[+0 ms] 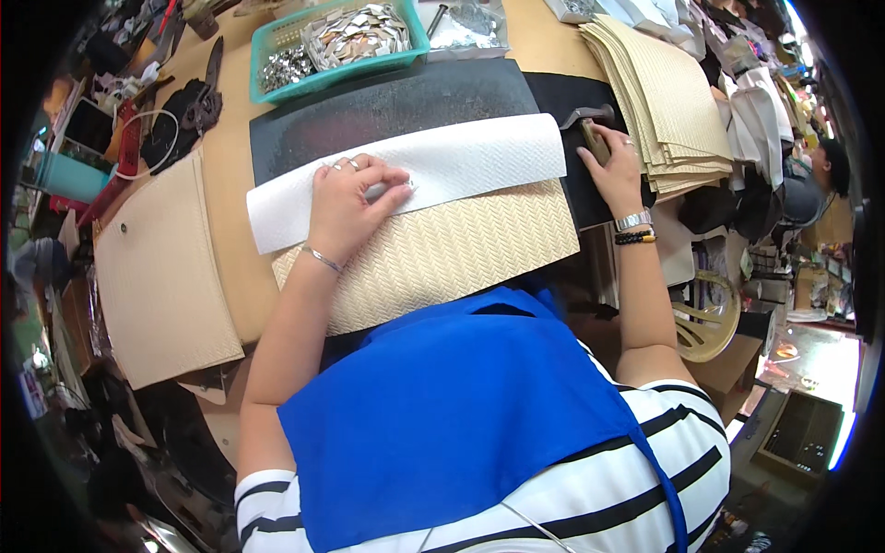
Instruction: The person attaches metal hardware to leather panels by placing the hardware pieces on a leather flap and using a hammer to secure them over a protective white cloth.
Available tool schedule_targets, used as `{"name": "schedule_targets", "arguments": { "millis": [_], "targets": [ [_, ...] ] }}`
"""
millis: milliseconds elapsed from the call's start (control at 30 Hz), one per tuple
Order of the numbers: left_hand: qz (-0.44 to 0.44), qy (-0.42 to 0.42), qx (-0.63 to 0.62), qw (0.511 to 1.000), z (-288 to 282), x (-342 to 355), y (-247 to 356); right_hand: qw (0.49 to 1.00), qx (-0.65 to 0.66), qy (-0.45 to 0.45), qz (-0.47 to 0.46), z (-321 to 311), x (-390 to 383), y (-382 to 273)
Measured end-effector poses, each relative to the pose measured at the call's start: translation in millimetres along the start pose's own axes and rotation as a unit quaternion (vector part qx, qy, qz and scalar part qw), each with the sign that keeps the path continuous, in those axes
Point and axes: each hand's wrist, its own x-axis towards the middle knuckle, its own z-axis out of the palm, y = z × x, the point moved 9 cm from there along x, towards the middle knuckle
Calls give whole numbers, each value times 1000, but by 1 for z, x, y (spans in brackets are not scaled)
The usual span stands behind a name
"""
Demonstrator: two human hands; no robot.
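Note:
A cream woven-pattern sheet (461,244) lies before me, its far part folded back so that a white underside (489,152) faces up. On the white part rests my left hand (355,205), thumb and forefinger pinched together. A tiny shiny bit shows at their tips, too small to name. At the right, my right hand (613,166) is closed round the handle of a hammer (588,116), whose dark head lies beyond the fingers on a black mat (553,90). Beneath the sheet is a worn dark board (396,97).
Behind the board stands a turquoise basket (339,69) with small metal parts and many pale flat pieces. A stack of cream woven sheets (668,101) lies at the right, more sheets (161,272) at the left. A plastic bag of metal parts (466,32) lies beside the basket.

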Motion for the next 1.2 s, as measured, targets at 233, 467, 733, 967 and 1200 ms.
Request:
{"name": "schedule_targets", "arguments": {
  "millis": [233,467,733,967,1200],
  "targets": [
    [13,9,47,999,1,-2,7,983,-71,-100,137,6,-29,35],
    [30,36,70,996,0,-6,5,885,303,-160,316,-5,-41,2],
    [50,46,108,992,-1,-6,15,872,400,-271,79,-30,-76,-152],
    [45,55,80,994,-1,-8,6,892,374,-243,-73,-15,-89,-197],
    [23,45,67,997,-1,-7,4,896,365,-249,-34,-10,-94,-194]
  ]
}}
